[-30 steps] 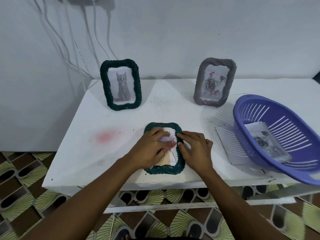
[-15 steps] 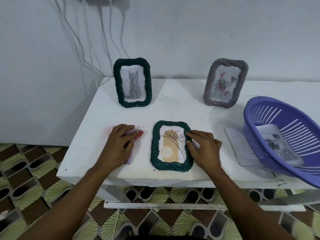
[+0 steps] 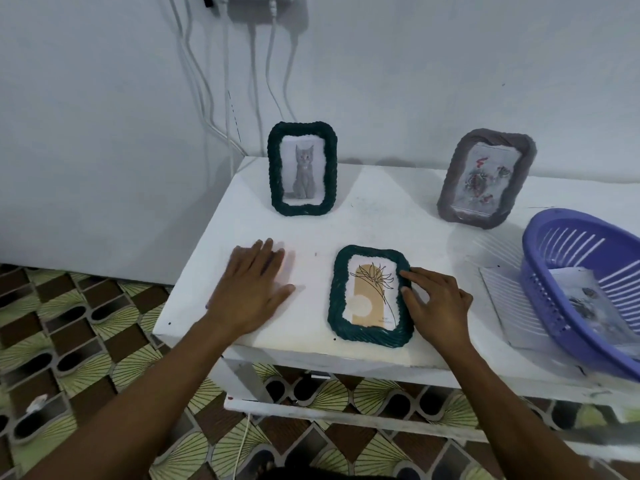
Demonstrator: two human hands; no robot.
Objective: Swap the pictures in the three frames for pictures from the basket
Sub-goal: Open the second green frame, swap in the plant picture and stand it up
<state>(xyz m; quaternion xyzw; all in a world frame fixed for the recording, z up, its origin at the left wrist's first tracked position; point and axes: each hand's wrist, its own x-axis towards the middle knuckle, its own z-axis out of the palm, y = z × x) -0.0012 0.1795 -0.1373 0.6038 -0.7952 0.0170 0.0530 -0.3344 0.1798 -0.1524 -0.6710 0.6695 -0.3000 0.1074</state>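
Observation:
A dark green woven frame (image 3: 370, 336) lies flat near the table's front edge and shows a tan flower picture (image 3: 370, 296). My right hand (image 3: 438, 304) rests beside it, fingertips touching its right rim. My left hand (image 3: 251, 289) lies flat on the white table (image 3: 374, 220) left of the frame, fingers straight; what lies under it is hidden. A green frame with a cat picture (image 3: 303, 169) stands at the back left. A grey frame with a rose picture (image 3: 485, 178) stands at the back right. The purple basket (image 3: 540, 306) at the right holds pictures (image 3: 588, 299).
A white ribbed sheet (image 3: 502, 299) lies on the table partly under the basket. Cables (image 3: 256, 81) hang down the wall behind the table. The table's left and front edges drop to a patterned tile floor (image 3: 69, 323).
My left hand left the flat frame and slid a pinkish thing out to the left, then flattened on the table. My right hand stayed at the frame's right rim.

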